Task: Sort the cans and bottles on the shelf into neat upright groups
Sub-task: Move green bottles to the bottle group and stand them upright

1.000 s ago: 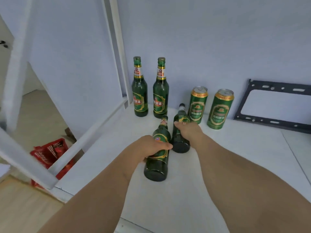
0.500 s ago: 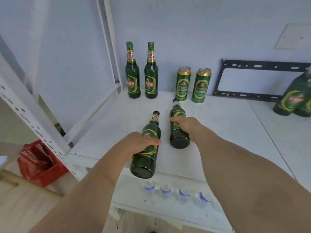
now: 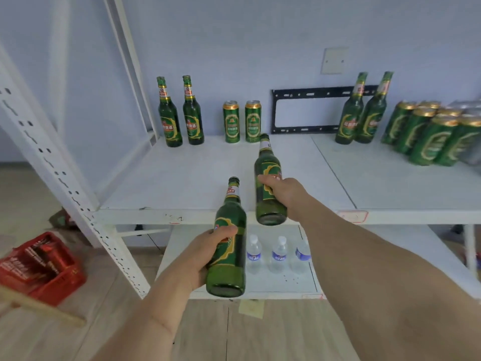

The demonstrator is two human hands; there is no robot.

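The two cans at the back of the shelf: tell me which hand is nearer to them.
Right. The right hand holds a bottle over the shelf, just before the two cans. The left hand holds its bottle out past the front edge.

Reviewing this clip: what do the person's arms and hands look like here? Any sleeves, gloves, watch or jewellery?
Both forearms are bare right to the bottom edge of the picture, with no sleeve showing. The left hand and the right hand wear no gloves. No watch, bracelet or ring shows on either wrist or on the fingers in view.
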